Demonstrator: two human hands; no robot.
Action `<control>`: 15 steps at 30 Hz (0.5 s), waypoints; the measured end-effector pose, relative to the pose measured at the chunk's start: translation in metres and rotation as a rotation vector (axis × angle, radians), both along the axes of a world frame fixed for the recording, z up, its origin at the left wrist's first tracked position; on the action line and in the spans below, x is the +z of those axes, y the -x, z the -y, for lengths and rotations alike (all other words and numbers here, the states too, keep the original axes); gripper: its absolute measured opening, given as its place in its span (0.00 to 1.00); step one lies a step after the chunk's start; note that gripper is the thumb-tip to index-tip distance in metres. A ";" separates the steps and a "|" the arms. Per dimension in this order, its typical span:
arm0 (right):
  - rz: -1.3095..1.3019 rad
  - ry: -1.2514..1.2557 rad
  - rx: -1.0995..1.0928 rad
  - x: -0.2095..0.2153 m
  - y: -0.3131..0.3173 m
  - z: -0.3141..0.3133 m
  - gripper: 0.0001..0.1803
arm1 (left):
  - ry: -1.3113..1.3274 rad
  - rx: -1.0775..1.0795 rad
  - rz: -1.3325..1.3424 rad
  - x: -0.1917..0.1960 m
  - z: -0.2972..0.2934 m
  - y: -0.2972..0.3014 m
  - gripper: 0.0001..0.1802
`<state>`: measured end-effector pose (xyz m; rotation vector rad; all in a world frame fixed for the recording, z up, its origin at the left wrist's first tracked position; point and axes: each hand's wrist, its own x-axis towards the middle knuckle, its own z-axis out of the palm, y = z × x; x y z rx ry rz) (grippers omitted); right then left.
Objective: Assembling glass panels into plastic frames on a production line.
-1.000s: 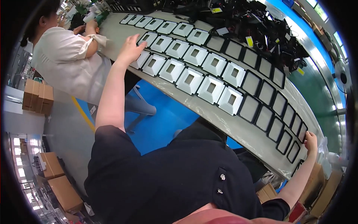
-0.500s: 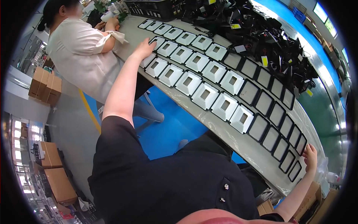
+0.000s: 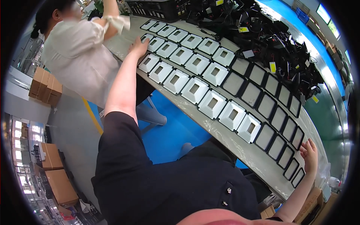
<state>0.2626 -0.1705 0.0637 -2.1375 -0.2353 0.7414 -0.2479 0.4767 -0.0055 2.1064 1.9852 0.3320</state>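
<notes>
My left hand (image 3: 138, 48) reaches far out and rests on the bench at the left end of the rows, fingers spread beside a white square reflector (image 3: 149, 62). Two long rows of white reflectors (image 3: 212, 104) in black frames run across the bench. Toward the right the rows turn into empty black frames (image 3: 273, 137). My right hand (image 3: 309, 153) lies open on the bench at the right end, touching the last black frames. Neither hand holds anything.
A big heap of black parts with wires and yellow tags (image 3: 270, 41) lies behind the rows. A co-worker in a white top (image 3: 80, 52) stands at the left end of the bench. Brown cardboard boxes (image 3: 45, 87) sit on the left; blue floor (image 3: 168, 131) lies below.
The view has swung so the bench sits lower and nearer. My left hand stays at the left end of the rows; my right hand has slid inward along the bench edge.
</notes>
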 end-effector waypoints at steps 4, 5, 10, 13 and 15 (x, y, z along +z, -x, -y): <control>-0.070 -0.091 -0.006 0.002 0.014 -0.014 0.35 | -0.012 0.015 -0.021 -0.008 -0.015 0.013 0.47; -0.064 -0.096 -0.015 0.003 0.019 -0.015 0.35 | 0.003 0.043 -0.008 -0.003 -0.011 0.007 0.46; 0.031 -0.028 -0.082 0.009 0.038 -0.011 0.34 | -0.073 -0.165 -0.148 -0.050 -0.067 -0.015 0.31; 0.114 0.112 -0.015 0.028 0.053 -0.038 0.37 | -0.377 -0.560 -0.429 -0.137 -0.155 0.033 0.23; 0.209 0.086 0.037 0.019 0.056 -0.064 0.40 | -0.364 -0.478 -0.339 -0.147 -0.234 0.138 0.27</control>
